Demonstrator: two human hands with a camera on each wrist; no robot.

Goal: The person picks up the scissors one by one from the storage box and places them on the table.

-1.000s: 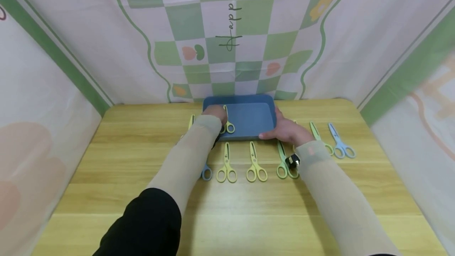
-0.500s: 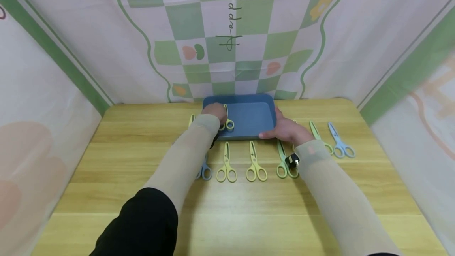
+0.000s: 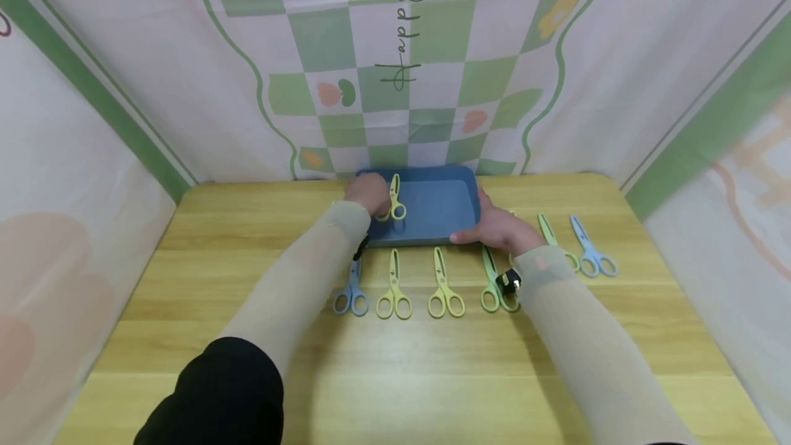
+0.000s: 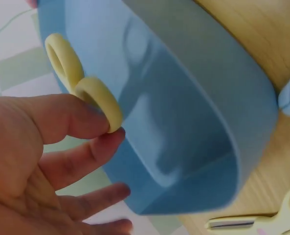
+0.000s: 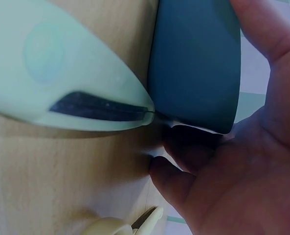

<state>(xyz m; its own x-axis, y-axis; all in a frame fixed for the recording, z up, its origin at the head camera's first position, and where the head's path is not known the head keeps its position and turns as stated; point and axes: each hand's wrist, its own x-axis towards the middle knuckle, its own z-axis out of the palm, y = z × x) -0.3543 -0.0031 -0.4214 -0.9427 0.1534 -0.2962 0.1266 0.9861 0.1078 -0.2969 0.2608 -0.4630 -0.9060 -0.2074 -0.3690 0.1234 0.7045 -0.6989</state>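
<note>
My left hand (image 3: 367, 192) pinches a pair of yellow scissors (image 3: 395, 187) between thumb and fingertip, by one handle loop. The scissors hang over the left part of a blue tray (image 3: 440, 201). In the left wrist view both handle loops (image 4: 64, 61) show above the tray, with a shadow on its floor; the blades are mostly hidden there. At the tray's right end my right hand (image 3: 503, 225) holds the side, thumb at the front corner. Near that corner lie green scissors (image 5: 86, 73), their tip close to the tray wall.
In front of the tray lie blue scissors (image 3: 351, 290), yellow scissors (image 3: 394, 287), another yellow pair (image 3: 443, 287) and green scissors (image 3: 489, 277). To the right lie green scissors (image 3: 550, 229) and light blue scissors (image 3: 590, 246). A printed cloth (image 3: 377, 33) hangs behind the wooden table (image 3: 395, 376).
My left hand has risen slightly and shifted left with the yellow scissors. The left forearm has swung left, uncovering the blue scissors. My right hand has stayed at the tray.
</note>
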